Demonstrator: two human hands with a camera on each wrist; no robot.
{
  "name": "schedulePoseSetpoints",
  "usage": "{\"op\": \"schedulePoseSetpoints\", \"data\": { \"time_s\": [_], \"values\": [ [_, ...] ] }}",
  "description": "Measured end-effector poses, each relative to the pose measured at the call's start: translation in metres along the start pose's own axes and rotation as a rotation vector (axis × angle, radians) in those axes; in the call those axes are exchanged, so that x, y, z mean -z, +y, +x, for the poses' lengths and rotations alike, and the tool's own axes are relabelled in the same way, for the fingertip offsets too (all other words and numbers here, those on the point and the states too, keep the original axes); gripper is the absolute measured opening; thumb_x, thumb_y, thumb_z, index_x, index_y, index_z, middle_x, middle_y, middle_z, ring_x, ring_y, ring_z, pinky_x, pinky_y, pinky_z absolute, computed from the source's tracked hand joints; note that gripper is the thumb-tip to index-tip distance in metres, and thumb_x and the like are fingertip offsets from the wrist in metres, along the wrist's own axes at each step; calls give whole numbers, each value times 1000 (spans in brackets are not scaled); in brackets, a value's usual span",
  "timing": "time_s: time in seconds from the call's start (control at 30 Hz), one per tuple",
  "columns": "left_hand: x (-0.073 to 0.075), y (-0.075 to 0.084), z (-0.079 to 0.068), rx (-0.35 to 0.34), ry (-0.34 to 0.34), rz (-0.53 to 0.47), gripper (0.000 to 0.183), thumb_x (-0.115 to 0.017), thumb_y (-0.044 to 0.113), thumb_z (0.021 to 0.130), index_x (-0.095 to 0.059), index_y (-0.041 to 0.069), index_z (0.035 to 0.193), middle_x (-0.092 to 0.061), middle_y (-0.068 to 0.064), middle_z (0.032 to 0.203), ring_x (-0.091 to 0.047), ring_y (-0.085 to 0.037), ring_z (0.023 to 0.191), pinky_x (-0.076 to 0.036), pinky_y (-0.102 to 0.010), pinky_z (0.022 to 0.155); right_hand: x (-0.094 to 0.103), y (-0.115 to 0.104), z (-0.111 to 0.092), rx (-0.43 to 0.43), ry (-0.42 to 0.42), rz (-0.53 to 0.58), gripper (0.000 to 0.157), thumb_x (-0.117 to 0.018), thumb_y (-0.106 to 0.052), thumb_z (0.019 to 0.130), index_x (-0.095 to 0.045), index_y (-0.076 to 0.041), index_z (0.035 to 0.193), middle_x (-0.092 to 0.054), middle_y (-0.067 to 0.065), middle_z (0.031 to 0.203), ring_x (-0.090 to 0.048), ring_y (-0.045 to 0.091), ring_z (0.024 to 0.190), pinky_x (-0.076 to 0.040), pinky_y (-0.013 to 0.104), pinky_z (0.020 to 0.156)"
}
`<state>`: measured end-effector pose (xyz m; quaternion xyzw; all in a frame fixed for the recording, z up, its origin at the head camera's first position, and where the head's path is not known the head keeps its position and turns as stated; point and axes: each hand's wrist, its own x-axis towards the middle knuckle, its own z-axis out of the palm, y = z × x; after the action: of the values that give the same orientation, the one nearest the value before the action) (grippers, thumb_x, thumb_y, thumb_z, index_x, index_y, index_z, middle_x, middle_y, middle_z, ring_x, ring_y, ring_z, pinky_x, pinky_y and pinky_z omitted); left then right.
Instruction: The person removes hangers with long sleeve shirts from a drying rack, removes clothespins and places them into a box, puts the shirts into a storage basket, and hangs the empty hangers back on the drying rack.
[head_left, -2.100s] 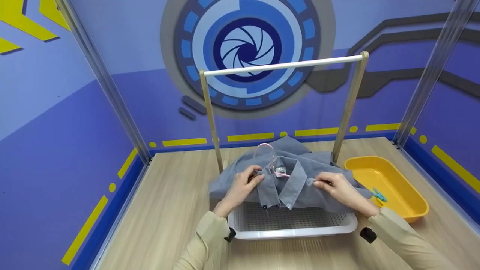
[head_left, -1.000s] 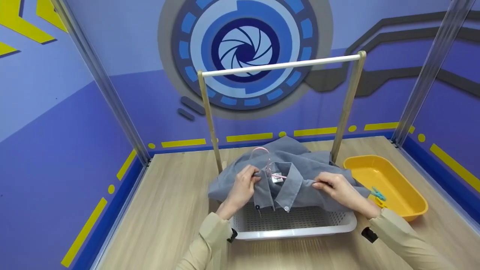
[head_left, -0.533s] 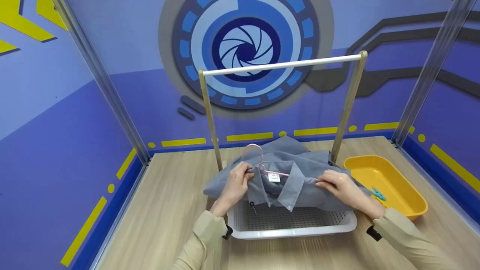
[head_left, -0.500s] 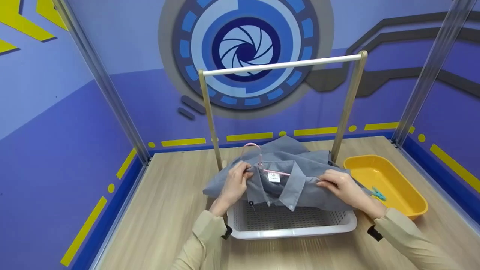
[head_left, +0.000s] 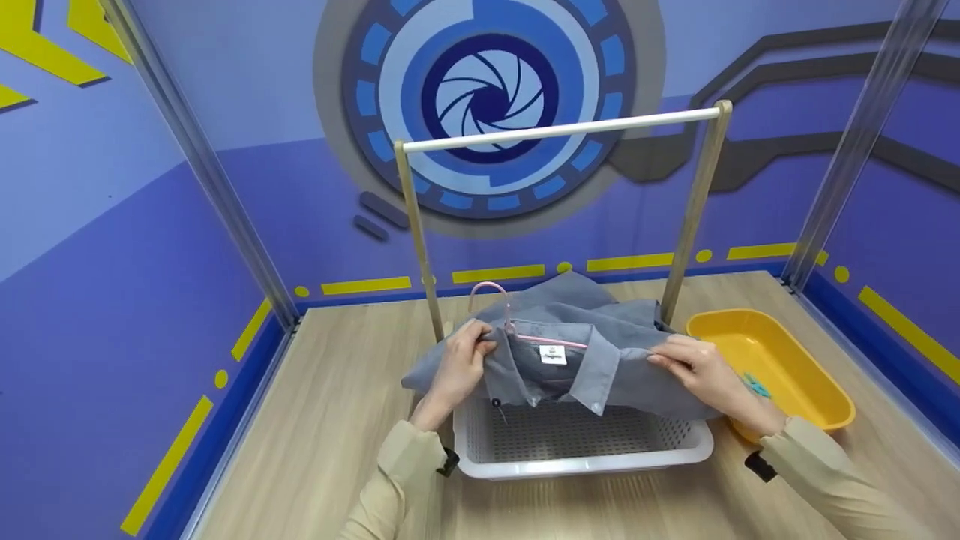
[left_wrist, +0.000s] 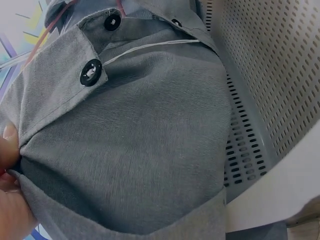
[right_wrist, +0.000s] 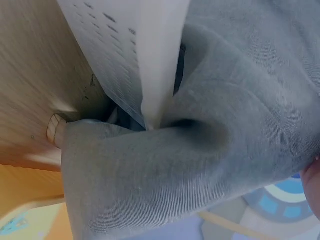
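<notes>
A grey collared shirt (head_left: 634, 379) is spread over the back of a white perforated basket (head_left: 585, 465). Inside its neck sits a pink clothes hanger (head_left: 551, 341), the hook standing up out of the collar at the left. My left hand (head_left: 459, 367) pinches the shirt at the left shoulder, beside the collar; in the left wrist view its thumb and finger (left_wrist: 11, 150) grip the cloth near a dark button (left_wrist: 91, 72). At the right shoulder, my right hand (head_left: 701, 371) pinches the fabric and holds it out. A white label (head_left: 553, 355) shows inside the collar.
Behind the shirt stands a wooden rack with a white rail (head_left: 562, 131). To the right lies a yellow tray (head_left: 814, 375) with a teal clothespin (head_left: 757, 385) in it. Walls enclose the wooden table (head_left: 330, 420) at the back and sides.
Both hands have moved apart, left hand leftward and right hand rightward, spreading the collar wider. The hanger's hook has shifted left, and more of its pink bar and the label show.
</notes>
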<state>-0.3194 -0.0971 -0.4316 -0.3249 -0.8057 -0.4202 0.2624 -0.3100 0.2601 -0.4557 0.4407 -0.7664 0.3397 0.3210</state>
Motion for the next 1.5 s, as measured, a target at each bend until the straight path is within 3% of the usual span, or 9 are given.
{"op": "schedulePoseSetpoints", "data": {
  "time_s": [0.2,0.33,0.47,0.7,0.9,1.1,1.23,1.33,1.5],
  "values": [
    [3,1,-1,38,-19,-34,8,-58,-8,84,-55,0,87,-50,-3,79,-48,-14,71,-44,-28,64,5,3,-4,-4,-6,-23,13,-68,1,77,-69,-4,88,-62,0,78,-53,11,63,-43,17,59],
    [5,-1,-1,54,-9,-43,7,-58,-6,84,-55,0,86,-51,-2,79,-48,-14,70,-43,-29,63,9,4,-7,-53,16,-20,22,-70,10,70,-69,-1,88,-64,3,78,-58,13,66,-44,14,65],
    [8,-5,-2,49,14,-31,6,-59,-3,84,-55,1,84,-51,-2,78,-47,-16,68,-41,-30,62,12,2,-9,-137,44,89,32,-67,21,63,-69,2,89,-65,8,79,-59,14,69,-44,13,67],
    [10,-7,-1,63,6,-51,5,-59,-1,85,-55,1,84,-50,-1,76,-45,-16,69,-40,-30,61,20,-17,1,-248,72,334,15,-61,15,75,-66,11,89,-64,16,81,-59,13,73,-46,17,68],
    [12,-8,-3,123,3,-84,5,-58,-3,84,-56,1,86,-51,-1,78,-46,-16,73,-40,-31,64,19,-16,1,-308,119,507,11,-57,14,79,-63,16,88,-64,15,84,-58,11,75,-46,18,69],
    [9,-6,-3,106,25,-71,5,-59,-3,84,-56,1,86,-53,-2,79,-47,-17,73,-41,-31,64,21,-22,6,-462,101,379,14,-55,15,82,-65,10,91,-64,15,83,-57,11,75,-45,17,69],
    [5,-5,-3,90,34,-66,4,-59,-3,84,-57,0,85,-53,-3,80,-49,-17,71,-42,-30,62,22,-30,12,-513,60,268,17,-55,8,86,-62,8,101,-62,20,92,-58,13,83,-43,17,74],
    [2,-3,-2,90,33,-68,4,-59,-2,84,-56,0,85,-53,-3,80,-49,-16,69,-42,-30,62,19,-34,16,-549,92,219,18,-55,5,87,-62,6,104,-62,20,94,-59,16,83,-43,17,73],
    [-1,0,-1,117,17,-83,4,-58,-2,85,-56,1,85,-51,-2,79,-47,-14,68,-41,-29,61,8,-30,19,-506,172,101,20,-59,4,84,-64,0,103,-63,10,94,-57,15,81,-43,17,72]
  ]
}}
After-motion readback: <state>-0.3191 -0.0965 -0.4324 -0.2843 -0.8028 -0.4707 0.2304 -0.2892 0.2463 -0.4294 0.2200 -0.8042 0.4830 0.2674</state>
